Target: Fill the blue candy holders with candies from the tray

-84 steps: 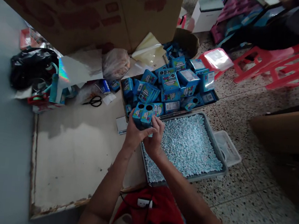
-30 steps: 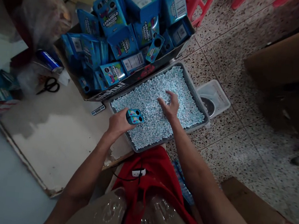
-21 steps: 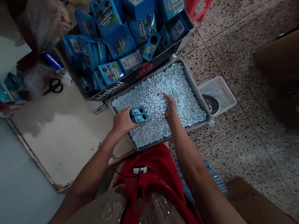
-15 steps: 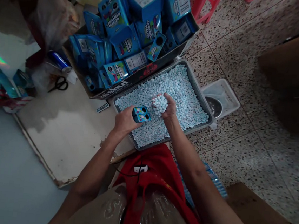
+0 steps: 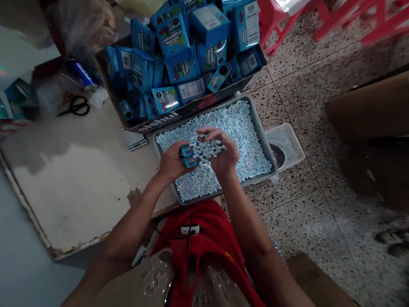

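My left hand [image 5: 170, 162] is closed around two small blue candy boxes [image 5: 189, 161] held side by side over the tray. Cupped right beside them, my right hand [image 5: 228, 156] holds a heap of small pale blue and white candies [image 5: 207, 149]. Its fingers curl over the far side of the heap, and the candies spill against the ends of the boxes, partly covering them. Under both hands lies a grey tray [image 5: 263, 136] filled with the same loose candies [image 5: 238, 123]. Whether any candies are inside the boxes is hidden.
A carton [image 5: 188, 111] piled with blue candy packs [image 5: 171, 29] stands behind the tray. On the worn tabletop [image 5: 84, 195] lie black scissors [image 5: 79, 106], a blue can [image 5: 82, 75] and a small device [image 5: 138, 144]. A clear plastic container [image 5: 294, 145] sits right of the tray.
My right hand has moved left with its candies, up against the boxes, and its fingers have turned over toward them. My left hand still holds the boxes. The view has shifted slightly.
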`<state>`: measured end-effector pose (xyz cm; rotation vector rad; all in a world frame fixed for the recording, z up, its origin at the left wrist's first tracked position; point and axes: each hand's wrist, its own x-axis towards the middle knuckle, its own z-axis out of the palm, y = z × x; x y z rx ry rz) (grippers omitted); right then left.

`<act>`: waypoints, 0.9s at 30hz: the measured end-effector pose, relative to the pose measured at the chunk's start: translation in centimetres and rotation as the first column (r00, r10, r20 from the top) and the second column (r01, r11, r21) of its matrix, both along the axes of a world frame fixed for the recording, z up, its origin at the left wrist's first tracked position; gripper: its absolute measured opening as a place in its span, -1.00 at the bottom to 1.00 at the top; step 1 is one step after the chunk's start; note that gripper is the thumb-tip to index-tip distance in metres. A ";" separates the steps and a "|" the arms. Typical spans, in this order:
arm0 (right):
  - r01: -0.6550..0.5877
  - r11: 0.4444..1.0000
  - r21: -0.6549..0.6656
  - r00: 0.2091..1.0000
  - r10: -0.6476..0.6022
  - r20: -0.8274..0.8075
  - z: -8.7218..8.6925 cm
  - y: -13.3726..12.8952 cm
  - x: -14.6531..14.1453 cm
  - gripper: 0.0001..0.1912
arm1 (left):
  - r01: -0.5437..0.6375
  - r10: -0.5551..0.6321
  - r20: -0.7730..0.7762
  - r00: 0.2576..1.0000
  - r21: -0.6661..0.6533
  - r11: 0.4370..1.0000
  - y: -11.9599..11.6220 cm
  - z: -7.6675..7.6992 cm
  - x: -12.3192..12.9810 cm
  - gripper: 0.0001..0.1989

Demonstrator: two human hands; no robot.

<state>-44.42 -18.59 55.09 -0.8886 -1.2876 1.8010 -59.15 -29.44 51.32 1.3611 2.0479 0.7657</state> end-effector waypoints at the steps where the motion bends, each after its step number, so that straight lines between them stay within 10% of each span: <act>1: 0.004 1.000 0.024 1.000 -0.005 0.030 0.2 0.0 0.0 -0.38 | -0.008 0.008 0.019 1.000 0.020 1.000 0.0 -0.3 0.1 -0.26; 19: -0.258 0.918 0.301 0.955 0.196 0.221 -3.1 -1.7 2.9 -0.36 | 0.020 -0.018 -0.029 0.999 0.069 0.997 -1.2 -2.3 -3.2 -0.31; 27: -0.532 0.750 0.393 0.695 0.120 0.709 -9.1 5.1 3.3 -0.58 | 0.115 -0.113 -0.077 0.991 0.030 0.993 -5.1 -3.4 -6.8 -0.42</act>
